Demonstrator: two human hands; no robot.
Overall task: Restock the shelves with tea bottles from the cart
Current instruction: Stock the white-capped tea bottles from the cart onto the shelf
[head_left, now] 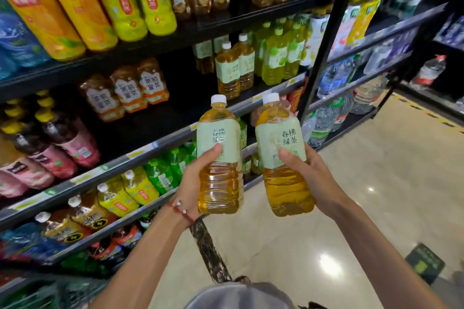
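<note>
I hold two large tea bottles upright in front of the shelves, each with amber liquid, a pale green label and a white cap. My left hand (192,183) grips the left tea bottle (219,158) around its lower half, thumb on the label. My right hand (310,173) grips the right tea bottle (282,155) the same way. Two matching bottles (234,68) stand on the middle shelf (263,96) just above and behind, with a dark gap to their left. The cart is mostly hidden at the bottom edge.
The black shelving (155,44) fills the left and top, packed with yellow, green and brown drink bottles. A black upright post (329,32) separates a second bay with water bottles (334,113). Glossy beige floor (376,183) lies to the right. A dark bar (208,251) runs below my left hand.
</note>
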